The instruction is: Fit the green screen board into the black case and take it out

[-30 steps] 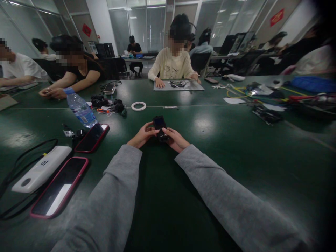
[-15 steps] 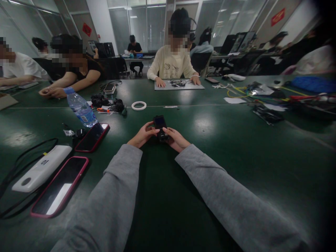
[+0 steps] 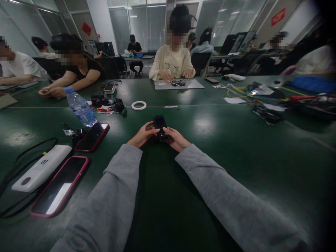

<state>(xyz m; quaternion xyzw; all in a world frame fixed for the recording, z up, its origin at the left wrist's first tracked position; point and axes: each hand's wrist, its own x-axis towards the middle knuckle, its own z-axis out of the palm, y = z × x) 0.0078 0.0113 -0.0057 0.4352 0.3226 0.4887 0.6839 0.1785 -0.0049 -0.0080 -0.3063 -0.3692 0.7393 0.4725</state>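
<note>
A small black handheld device (image 3: 160, 122) is gripped between my two hands above the green table. It has a dark screen on its upper half and what look like small buttons below; its exact kind is unclear. My left hand (image 3: 145, 134) closes on its left side, thumb resting on the front. On the right side my right hand (image 3: 177, 139) holds it, thumb at the lower front near the buttons. The fingers behind the device are mostly hidden.
Left of my arms lie a red-edged phone (image 3: 92, 137), a pink-edged phone (image 3: 61, 185) and a white power bank (image 3: 43, 168) with a black cable. A water bottle (image 3: 81, 106) leans behind them. Ahead are a white ring (image 3: 139, 105) and a person's grey board (image 3: 193, 84).
My hands and the device look the same. Across the table, the person in the cream top has drawn both hands inward over the grey board.
</note>
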